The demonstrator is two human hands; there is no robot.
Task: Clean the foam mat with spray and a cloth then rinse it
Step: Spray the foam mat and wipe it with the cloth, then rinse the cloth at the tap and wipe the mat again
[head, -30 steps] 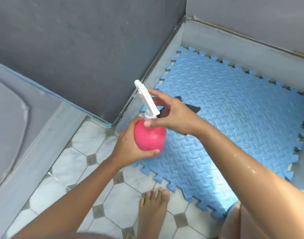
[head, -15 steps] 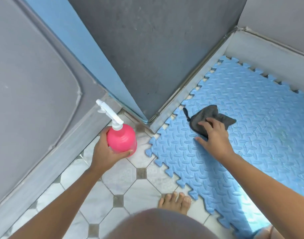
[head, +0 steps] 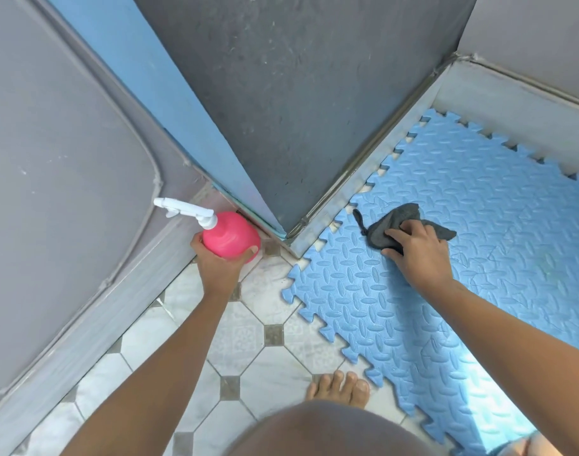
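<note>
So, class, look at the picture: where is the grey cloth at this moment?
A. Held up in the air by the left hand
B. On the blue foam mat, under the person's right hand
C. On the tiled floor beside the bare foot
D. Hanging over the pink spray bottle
B: the grey cloth lies on the blue foam mat with the right hand pressing on it, while the left hand grips the pink spray bottle.

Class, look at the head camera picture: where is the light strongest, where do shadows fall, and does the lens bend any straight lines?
Head view: brightest glare on the mat near the bottom right; soft shadow under the right hand and cloth; wide-angle lens bows the wall edges on the left; everything reasonably sharp.
</note>
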